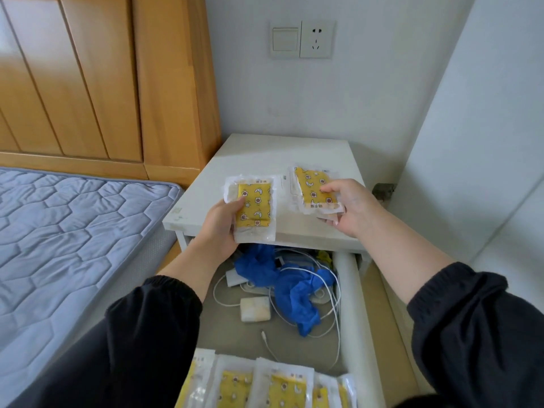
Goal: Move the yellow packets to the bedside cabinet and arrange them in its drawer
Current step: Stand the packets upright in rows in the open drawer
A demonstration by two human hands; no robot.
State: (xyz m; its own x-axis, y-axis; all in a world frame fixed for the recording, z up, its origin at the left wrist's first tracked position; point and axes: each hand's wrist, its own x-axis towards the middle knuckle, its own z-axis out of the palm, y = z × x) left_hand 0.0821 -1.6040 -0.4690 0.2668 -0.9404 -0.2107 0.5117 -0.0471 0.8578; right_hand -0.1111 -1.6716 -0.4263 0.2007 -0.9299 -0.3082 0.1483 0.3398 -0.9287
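The left grip (220, 228) holds one yellow packet (254, 209) by its left edge, with the thumb on the front. The packet is face up above the front edge of the cabinet (279, 154), so its picture side is easy to see.

The right grip (350, 210) pinches a small pile (312, 187) of the same packets at its lower right corner. The pile looks like more than one packet, but I cannot count them. It is just over the cabinet top, toward the right side. I cannot tell if it touches the top.

The drawer (348, 290) is pulled out under both hands. Along its near edge there is a row (279, 384) of packets, side by side, each one partly over the next. I think they are put like that so many can fit and each one is easy to find.

The middle and back of the drawer have other stuff in them: blue gloves (294, 287), white cables (335, 304) and a small white block (255, 309). That stuff takes up room, so the row keeps to the near edge.

I think the one packet is held apart from the pile so it can go into the row by itself. The job looks partly done, since some packets are in the drawer and some are in the hands. The wrappers look thin and slippery, so the pile could slide apart if it is pinched too softly.
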